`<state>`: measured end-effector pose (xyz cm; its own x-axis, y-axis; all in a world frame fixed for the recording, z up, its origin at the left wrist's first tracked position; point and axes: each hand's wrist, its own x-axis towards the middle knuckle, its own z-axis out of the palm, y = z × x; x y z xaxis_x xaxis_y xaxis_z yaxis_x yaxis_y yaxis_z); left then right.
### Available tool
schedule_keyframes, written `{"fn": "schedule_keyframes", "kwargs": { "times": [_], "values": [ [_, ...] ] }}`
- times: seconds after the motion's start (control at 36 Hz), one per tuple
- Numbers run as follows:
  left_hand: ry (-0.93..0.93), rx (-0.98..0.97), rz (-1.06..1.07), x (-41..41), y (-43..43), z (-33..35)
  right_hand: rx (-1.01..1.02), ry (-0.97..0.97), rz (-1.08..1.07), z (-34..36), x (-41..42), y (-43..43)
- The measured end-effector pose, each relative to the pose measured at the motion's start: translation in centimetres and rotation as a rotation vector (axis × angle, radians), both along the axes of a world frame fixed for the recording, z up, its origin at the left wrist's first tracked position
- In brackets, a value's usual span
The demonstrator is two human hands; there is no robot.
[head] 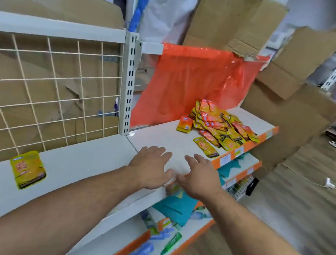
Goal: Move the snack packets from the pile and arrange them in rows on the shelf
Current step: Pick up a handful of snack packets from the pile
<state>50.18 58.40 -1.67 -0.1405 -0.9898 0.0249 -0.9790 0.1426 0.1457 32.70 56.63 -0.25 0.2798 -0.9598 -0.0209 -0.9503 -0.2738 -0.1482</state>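
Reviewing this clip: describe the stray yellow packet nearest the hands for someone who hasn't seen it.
Find the orange plastic sheet hanging behind the white shelf; the pile of snack packets sits below it. The stray packet lies on the pile's near side by the shelf's front edge: yellow, flat, alone, not heaped.

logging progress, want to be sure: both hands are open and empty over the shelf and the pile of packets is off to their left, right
Not quite. The head view shows the pile lies to the right of the hands, further along the shelf, not to their left. The rest holds: the left hand and the right hand are open and empty over the shelf.
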Motion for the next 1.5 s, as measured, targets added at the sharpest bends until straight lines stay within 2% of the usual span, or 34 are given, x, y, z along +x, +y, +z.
{"fn": "schedule_keyframes", "kwargs": {
  "times": [0.36, 0.83, 1.08, 1.28, 1.42, 1.5],
  "values": [
    [-0.008, -0.052, -0.148, -4.5, -16.0, -0.3, 0.014, 0.022, -0.125, 0.1, -4.6, -13.4],
    [0.019, -0.051, -0.182, -8.9, -27.9, -1.1, -0.055, -0.088, -0.141, -1.3, -9.6, -25.8],
    [-0.026, -0.127, -0.088, -12.5, -33.4, -1.0, -0.112, -0.15, -0.002, -1.9, -13.3, -35.2],
    [-0.028, -0.06, 0.028, -15.0, -36.2, -0.7, -0.114, -0.213, 0.232, -1.7, -14.8, -42.4],
    [-0.088, -0.087, 0.121, -16.8, -36.9, -1.0, -0.024, -0.132, 0.386, -2.4, -15.2, -45.3],
    [-0.082, -0.101, 0.211, -17.1, -37.5, -0.9, 0.011, -0.112, 0.367, -2.0, -15.2, -46.2]
  ]
}}
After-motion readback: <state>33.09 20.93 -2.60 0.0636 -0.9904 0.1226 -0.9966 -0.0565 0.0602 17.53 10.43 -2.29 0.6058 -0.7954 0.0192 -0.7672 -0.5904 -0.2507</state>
